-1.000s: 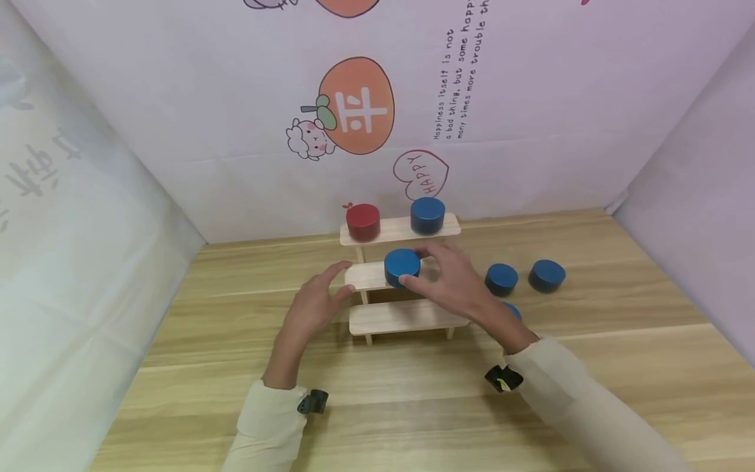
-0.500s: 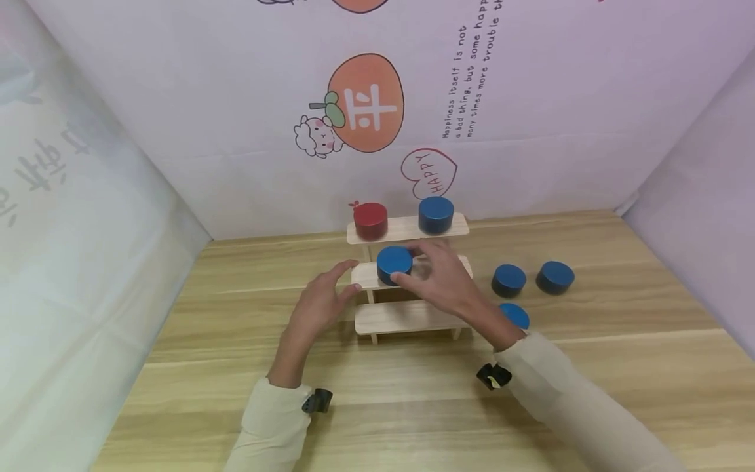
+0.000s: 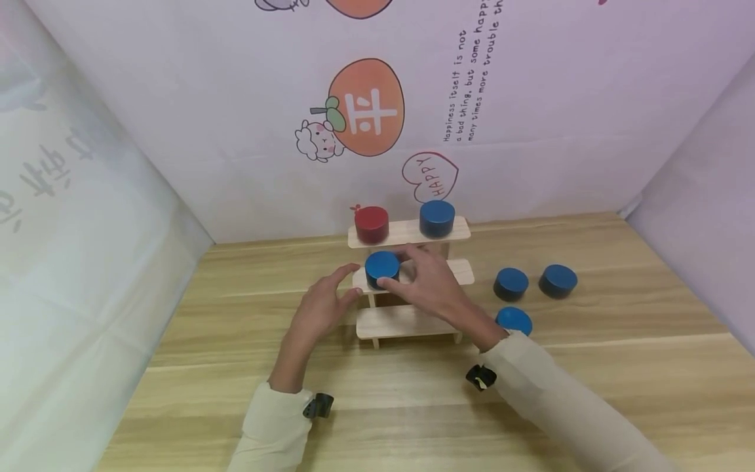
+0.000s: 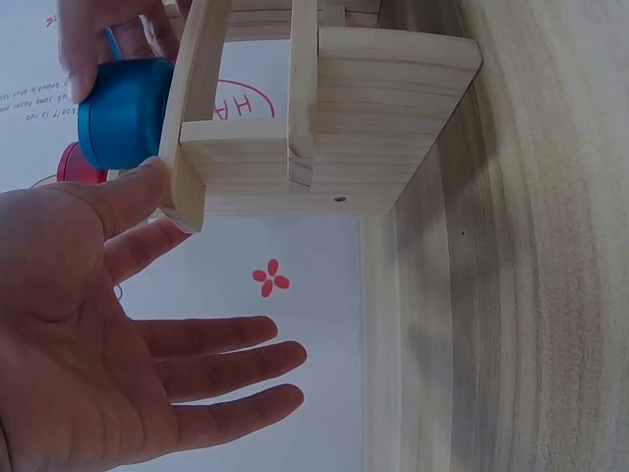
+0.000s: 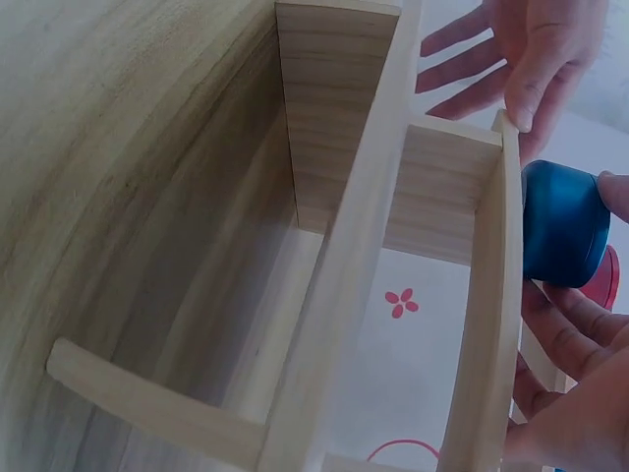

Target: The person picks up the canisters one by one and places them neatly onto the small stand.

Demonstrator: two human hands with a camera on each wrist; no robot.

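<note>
A three-tier wooden shelf (image 3: 413,319) stands mid-table. My right hand (image 3: 413,275) grips a blue cylinder (image 3: 382,267) at the left part of the middle tier, thumb in front and fingers behind; the right wrist view shows this blue cylinder (image 5: 562,224) against the tier's edge. My left hand (image 3: 323,307) is open, its thumb touching the middle tier's left end; in the left wrist view the left hand (image 4: 108,334) shows a flat palm beside the shelf (image 4: 324,108) and the blue cylinder (image 4: 123,113). On the top tier stand a red cylinder (image 3: 371,224) and another blue cylinder (image 3: 437,218).
Three loose blue cylinders lie on the wooden table right of the shelf: one (image 3: 510,284), a second (image 3: 557,280), and a third (image 3: 514,321) nearer, beside my right forearm. White printed walls close in behind and on both sides.
My right hand has slid the blue cylinder leftward along the middle tier, towards my left hand. The left hand has stayed by the tier's left end.
</note>
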